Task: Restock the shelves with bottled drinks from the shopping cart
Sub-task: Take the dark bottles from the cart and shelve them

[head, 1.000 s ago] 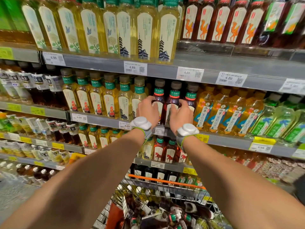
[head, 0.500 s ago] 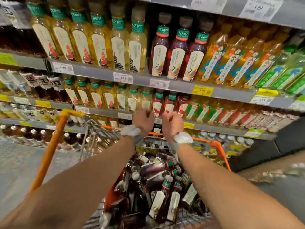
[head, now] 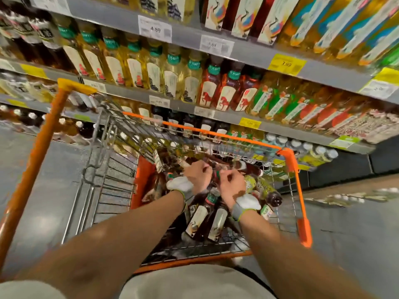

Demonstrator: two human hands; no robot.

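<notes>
Left hand and right hand in the shopping cart, fingers curled, cannot tell if either grip holds anything, dark bottles lie flat, caps toward the shelves

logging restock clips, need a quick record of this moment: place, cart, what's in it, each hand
place: shop aisle, shelves full of upright drinks
cart: wire basket, orange rim, in front of the shelves
load: bottles lying heaped in the cart
left hand: down in the cart, fingers curled over the heap, grip unclear
right hand: beside it, fingers curled, grip unclear
</notes>
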